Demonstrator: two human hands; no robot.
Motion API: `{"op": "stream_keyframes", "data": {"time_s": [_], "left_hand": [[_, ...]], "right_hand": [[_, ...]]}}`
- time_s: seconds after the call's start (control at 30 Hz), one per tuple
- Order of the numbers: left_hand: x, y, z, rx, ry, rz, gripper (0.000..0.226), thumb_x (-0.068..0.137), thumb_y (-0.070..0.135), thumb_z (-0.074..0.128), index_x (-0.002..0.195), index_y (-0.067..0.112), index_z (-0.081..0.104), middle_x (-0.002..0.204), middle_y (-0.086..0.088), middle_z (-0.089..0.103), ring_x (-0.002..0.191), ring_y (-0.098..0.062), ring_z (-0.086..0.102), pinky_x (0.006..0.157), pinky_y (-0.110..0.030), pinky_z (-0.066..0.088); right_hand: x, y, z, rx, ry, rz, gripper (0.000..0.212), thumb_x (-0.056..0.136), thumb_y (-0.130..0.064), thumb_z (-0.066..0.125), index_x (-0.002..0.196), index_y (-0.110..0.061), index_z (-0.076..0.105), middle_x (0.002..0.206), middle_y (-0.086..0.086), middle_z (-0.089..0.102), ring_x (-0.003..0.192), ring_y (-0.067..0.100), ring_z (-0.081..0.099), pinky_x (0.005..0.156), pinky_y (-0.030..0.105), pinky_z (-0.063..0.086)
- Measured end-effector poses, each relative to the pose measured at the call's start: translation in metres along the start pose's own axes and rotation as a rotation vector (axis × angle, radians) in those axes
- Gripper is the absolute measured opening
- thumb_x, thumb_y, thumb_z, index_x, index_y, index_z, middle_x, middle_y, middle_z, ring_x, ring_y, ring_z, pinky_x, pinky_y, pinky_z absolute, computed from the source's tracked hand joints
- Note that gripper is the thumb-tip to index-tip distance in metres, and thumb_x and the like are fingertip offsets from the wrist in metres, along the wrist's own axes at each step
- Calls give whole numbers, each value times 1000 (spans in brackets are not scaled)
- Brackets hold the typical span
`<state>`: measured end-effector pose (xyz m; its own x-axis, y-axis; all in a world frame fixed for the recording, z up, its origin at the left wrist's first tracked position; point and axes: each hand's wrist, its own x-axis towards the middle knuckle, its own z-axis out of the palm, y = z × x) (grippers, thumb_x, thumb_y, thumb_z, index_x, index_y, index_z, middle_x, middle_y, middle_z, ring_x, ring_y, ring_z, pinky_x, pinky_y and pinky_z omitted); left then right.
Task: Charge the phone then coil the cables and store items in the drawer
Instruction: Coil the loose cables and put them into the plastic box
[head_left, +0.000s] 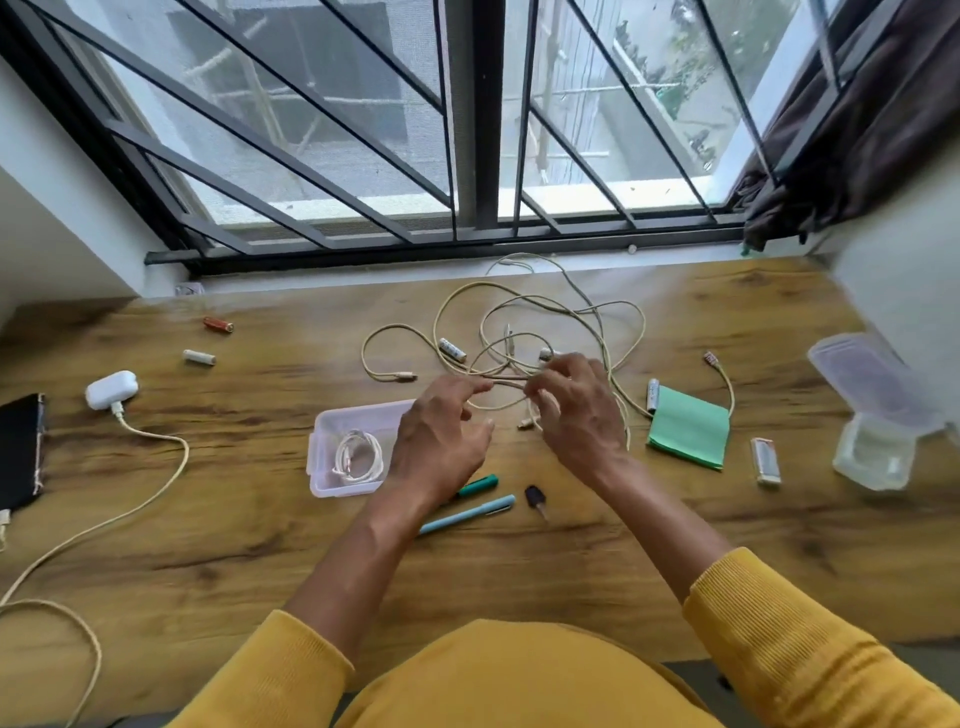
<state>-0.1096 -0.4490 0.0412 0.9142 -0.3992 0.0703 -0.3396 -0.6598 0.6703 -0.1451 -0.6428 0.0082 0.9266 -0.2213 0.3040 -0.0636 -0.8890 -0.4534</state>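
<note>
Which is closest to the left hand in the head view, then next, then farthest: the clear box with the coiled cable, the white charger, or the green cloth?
From the left hand:
1. Clear box, just to its left.
2. Green cloth, off to the right.
3. White charger, far left.

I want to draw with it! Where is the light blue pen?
The light blue pen lies on the wooden table near the middle of the head view, beneath the left hand, beside a green pen.
</note>
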Motion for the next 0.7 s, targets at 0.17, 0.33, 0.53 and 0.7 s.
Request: {"op": "stream_keyframes", "data": {"time_s": [0.17, 0.33, 0.53, 0.7], "left_hand": [[16, 17, 10, -81, 55, 62, 40, 98, 31, 73, 138, 29, 66, 131, 7, 66, 92, -4, 67, 84, -36, 60], [32, 29, 6, -203, 159, 104, 27, 107, 40, 60, 108, 20, 78, 94, 7, 77, 87, -7, 71, 75, -44, 59], [53, 29, -17, -257, 315, 125, 28, 109, 39, 57, 110, 20, 78, 88, 11, 76, 74, 0, 67, 65, -31, 54], [56, 19, -18, -128, 288, 105, 36, 108, 50, 53, 105, 26, 79, 72, 9, 71, 70, -10, 69, 68, -39, 57]], "right_hand": [[19, -4, -27, 310, 126, -45, 10, 99, -8, 65, 103, -17, 68, 103, 0, 68, 92, 21, 64, 75, 45, 56], [31, -2, -47, 509, 87, 35, 6, 100, -17, 64, 103, -21, 65, 85, -6, 73, 84, 16, 72, 75, 47, 58], [36, 11, -67, 822, -344, 125, 34, 107, -28, 62, 86, -3, 72, 65, -6, 64, 64, 21, 56, 59, 31, 47], [36, 1, -85, 1447, -624, 285, 38, 114, -31, 40, 86, -13, 57, 73, 5, 55, 69, 21, 54, 97, 53, 49]]}}
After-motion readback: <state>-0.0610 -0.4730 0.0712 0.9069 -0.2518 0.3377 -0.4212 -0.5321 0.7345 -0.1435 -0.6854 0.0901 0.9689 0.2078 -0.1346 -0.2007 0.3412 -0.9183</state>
